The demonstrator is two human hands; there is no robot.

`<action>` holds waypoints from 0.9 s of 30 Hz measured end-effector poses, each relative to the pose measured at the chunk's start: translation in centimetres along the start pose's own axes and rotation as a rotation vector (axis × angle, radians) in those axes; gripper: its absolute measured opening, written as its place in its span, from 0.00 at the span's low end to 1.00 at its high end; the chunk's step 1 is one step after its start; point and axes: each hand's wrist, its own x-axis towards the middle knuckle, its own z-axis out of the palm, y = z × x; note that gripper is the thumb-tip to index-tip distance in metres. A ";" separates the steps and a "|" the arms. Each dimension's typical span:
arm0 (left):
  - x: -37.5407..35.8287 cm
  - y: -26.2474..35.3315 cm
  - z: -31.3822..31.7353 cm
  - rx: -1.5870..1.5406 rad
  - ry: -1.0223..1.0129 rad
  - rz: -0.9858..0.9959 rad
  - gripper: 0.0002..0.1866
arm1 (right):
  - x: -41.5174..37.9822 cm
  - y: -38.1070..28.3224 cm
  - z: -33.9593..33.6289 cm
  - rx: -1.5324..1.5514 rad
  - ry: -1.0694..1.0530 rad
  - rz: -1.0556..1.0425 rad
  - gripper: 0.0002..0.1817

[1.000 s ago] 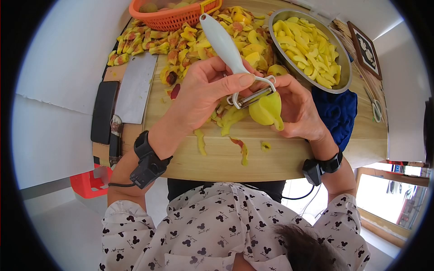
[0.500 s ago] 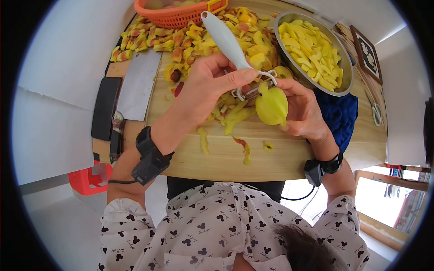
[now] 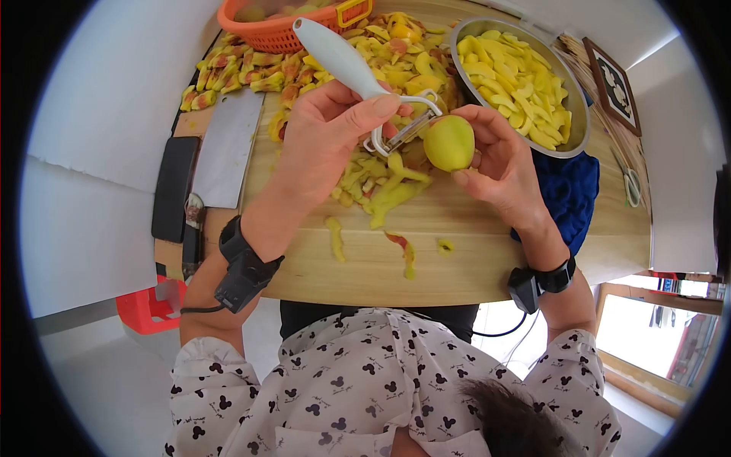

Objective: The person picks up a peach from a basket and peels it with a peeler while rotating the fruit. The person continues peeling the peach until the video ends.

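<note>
My left hand (image 3: 335, 126) is closed around a peeler (image 3: 340, 57) with a pale grey-blue handle, its handle end tilted up to the left. The metal blade sits just left of a round yellow-green peach (image 3: 448, 143), whose visible side looks peeled. Fingers and thumb of my right hand (image 3: 499, 160) grip this peach from the right. Beneath both hands lies a pile of yellow-green peel strips (image 3: 392, 190) on the wooden table (image 3: 365, 286). A thin red and yellow peel strip (image 3: 403, 251) lies nearer the front edge.
A metal bowl (image 3: 582, 114) of yellow slices stands at the back right, by a blue cloth (image 3: 563, 198) and scissors (image 3: 632, 183). An orange basket (image 3: 278, 34) sits at the back left, beyond yellow-red fruit pieces (image 3: 228, 65). A black phone (image 3: 175, 189) lies left.
The peeler and my left hand have shifted left, off the peach. My right hand has lifted and turned the peach, and the strip hanging from it no longer shows.
</note>
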 end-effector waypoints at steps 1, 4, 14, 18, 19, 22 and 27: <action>0.0 0.1 -0.1 -0.004 -0.002 0.004 0.12 | 0.0 0.0 -0.1 0.004 0.001 0.017 0.32; 0.2 -0.1 -0.2 0.018 0.004 0.008 0.12 | 0.0 0.0 -0.1 0.038 -0.007 0.015 0.31; -1.0 0.2 1.8 0.197 -0.016 0.026 0.13 | -0.2 -0.2 0.5 0.069 0.013 0.038 0.33; -1.2 -0.7 1.8 0.165 -0.093 0.027 0.14 | -0.3 -0.2 0.6 0.064 0.011 0.063 0.33; -1.2 -0.8 1.8 0.165 -0.108 0.024 0.15 | -0.3 -0.2 0.6 0.058 0.008 0.068 0.32; -1.3 -0.8 1.9 0.179 -0.115 0.025 0.15 | -0.3 -0.2 0.6 0.073 -0.001 0.066 0.32; -1.3 -0.7 2.0 0.182 -0.134 0.018 0.15 | -0.3 -0.1 0.6 0.054 0.006 0.066 0.31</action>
